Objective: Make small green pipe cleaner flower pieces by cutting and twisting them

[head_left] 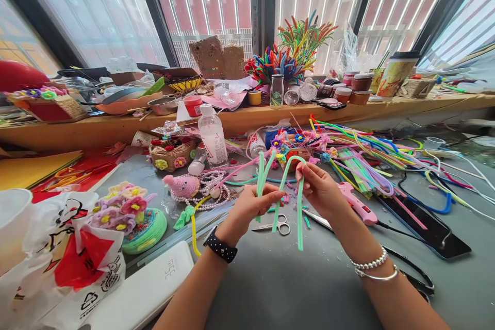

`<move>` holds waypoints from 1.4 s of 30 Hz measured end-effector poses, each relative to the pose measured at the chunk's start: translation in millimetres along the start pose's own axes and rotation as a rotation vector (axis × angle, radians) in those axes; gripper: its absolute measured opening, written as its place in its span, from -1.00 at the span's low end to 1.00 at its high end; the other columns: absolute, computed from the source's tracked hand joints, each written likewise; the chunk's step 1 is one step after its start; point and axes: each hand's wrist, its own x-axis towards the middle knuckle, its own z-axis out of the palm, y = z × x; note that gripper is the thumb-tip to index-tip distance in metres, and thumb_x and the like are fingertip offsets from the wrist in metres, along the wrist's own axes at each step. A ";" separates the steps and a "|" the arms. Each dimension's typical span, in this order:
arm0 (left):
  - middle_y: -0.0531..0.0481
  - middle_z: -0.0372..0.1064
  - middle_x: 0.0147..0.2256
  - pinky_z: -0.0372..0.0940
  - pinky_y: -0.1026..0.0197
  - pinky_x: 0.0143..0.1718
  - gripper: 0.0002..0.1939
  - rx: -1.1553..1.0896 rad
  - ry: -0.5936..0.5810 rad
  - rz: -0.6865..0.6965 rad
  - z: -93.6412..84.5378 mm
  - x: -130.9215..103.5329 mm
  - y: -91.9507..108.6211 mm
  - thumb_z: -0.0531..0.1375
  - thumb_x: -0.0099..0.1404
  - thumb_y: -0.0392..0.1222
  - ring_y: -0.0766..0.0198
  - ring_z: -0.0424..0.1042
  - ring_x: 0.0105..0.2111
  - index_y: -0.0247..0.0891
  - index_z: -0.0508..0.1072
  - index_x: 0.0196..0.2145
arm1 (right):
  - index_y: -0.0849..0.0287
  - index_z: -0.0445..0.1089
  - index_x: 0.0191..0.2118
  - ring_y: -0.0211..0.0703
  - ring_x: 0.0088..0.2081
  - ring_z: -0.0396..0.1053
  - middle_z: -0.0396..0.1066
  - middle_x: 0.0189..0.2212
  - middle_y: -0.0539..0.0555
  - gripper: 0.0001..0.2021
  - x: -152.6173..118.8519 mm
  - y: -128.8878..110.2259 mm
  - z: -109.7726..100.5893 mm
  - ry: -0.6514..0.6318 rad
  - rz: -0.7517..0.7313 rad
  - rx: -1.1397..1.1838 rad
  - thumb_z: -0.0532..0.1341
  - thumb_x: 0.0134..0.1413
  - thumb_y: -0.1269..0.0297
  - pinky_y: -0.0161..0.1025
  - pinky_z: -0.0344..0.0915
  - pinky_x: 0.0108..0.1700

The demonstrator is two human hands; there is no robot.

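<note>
Pinched in my left hand (260,202) are short mint-green pipe cleaners (261,172), standing upright above the fingers. My right hand (316,185) is closed on another mint-green pipe cleaner (300,216), bent into an upside-down U with both ends hanging down. One leg of this bend hangs close beside my left fingertips; I cannot tell whether they touch it. Below the hands, small silver scissors (283,225) lie on the grey table (278,283). Little green offcuts (307,222) are scattered near them. A pink glue gun (358,204) lies just right of my right hand.
Bundles of coloured pipe cleaners (359,165) and a black phone (425,227) lie to the right. A clear bottle (213,136), a pink crocheted figure (181,185) and a flower pot ornament (145,229) stand left. A white box (150,283) and plastic bag (73,258) occupy the near left.
</note>
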 end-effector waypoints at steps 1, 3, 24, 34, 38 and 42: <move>0.10 0.18 -0.62 -0.25 0.33 -0.66 -0.75 0.016 -0.018 -0.007 1.0 0.3 -0.9 0.18 0.01 -0.06 0.52 -0.10 -0.69 -0.34 0.37 -0.52 | 0.22 0.41 -0.50 -0.55 -0.68 0.10 0.29 -0.64 -0.09 -0.89 1.1 1.8 -0.8 0.026 -0.018 -0.013 0.28 -0.21 0.29 -0.59 0.03 -0.69; 0.12 0.14 -0.64 -0.25 0.33 -0.66 -0.75 0.038 -0.043 -0.009 2.4 0.7 -2.5 0.18 0.01 -0.06 0.51 -0.11 -0.68 -0.34 0.37 -0.53 | 0.22 0.43 -0.48 -0.54 -0.66 0.12 0.30 -0.63 -0.09 -0.89 2.0 4.7 -1.2 0.060 -0.042 -0.041 0.28 -0.21 0.28 -0.59 0.07 -0.66; 0.17 -0.16 -0.62 -0.30 0.30 -0.65 -0.67 0.013 -0.195 -0.005 4.3 1.1 -5.1 0.17 0.01 -0.03 0.50 -0.19 -0.66 -0.32 0.18 -0.65 | 0.23 0.45 -0.49 -0.53 -0.67 0.18 0.33 -0.62 -0.08 -0.85 4.1 17.2 2.7 0.154 0.028 0.059 0.32 -0.30 0.30 -0.57 0.17 -0.66; 0.20 -0.20 -0.70 -0.32 0.29 -0.64 -0.70 0.014 -0.195 -0.091 5.2 -0.2 -5.2 0.15 0.03 0.02 0.48 -0.22 -0.67 -0.33 0.35 -0.55 | 0.25 0.44 -0.49 -0.53 -0.67 0.17 0.34 -0.63 -0.09 -0.85 3.7 18.9 2.5 0.163 0.054 0.090 0.32 -0.29 0.30 -0.56 0.15 -0.65; 0.11 0.15 -0.64 -0.29 0.29 -0.67 -0.64 0.041 -0.228 -0.093 6.9 -0.1 -4.3 0.11 0.04 0.06 0.51 -0.15 -0.71 -0.35 0.40 -0.50 | 0.20 0.42 -0.50 -0.44 -0.56 0.27 0.38 -0.55 -0.08 -0.88 4.3 19.1 0.8 0.189 0.044 0.172 0.29 -0.23 0.27 -0.48 0.23 -0.54; 0.07 0.22 -0.60 -0.28 0.30 -0.68 -0.64 0.045 -0.204 -0.095 7.2 1.2 -5.4 0.14 0.00 0.06 0.52 -0.14 -0.71 -0.36 0.41 -0.51 | 0.15 0.40 -0.51 -0.28 -0.32 0.36 0.44 -0.42 -0.04 -0.86 3.5 18.3 4.2 0.116 0.105 0.309 0.28 -0.23 0.20 -0.34 0.28 -0.29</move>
